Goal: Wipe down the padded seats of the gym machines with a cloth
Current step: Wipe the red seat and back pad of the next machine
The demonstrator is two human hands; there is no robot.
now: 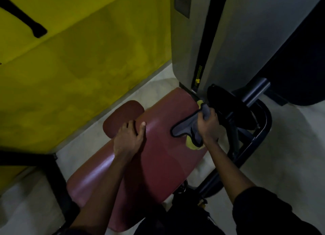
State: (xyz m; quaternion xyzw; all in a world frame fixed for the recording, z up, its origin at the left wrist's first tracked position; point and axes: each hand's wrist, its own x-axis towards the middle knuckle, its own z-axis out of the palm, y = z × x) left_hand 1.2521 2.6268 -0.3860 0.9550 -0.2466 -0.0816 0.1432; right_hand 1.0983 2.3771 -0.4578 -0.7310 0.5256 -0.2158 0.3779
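Close beside the grey machine housing (237, 41), the right hand (208, 123) is clutching the cloth (182, 127) on the red pad (158, 155); the left hand (129, 138) is lying flat, fingers apart, and a black frame (249, 145) is crowding the right edge.

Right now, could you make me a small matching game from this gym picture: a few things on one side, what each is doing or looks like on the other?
Things:
1. left hand
2. right hand
3. cloth
4. wall

Descriptions:
A. grey with yellow, bunched on the seat
B. painted yellow
C. resting flat on the dark red padded seat
D. gripping the cloth

Pairs: 1-C, 2-D, 3-A, 4-B
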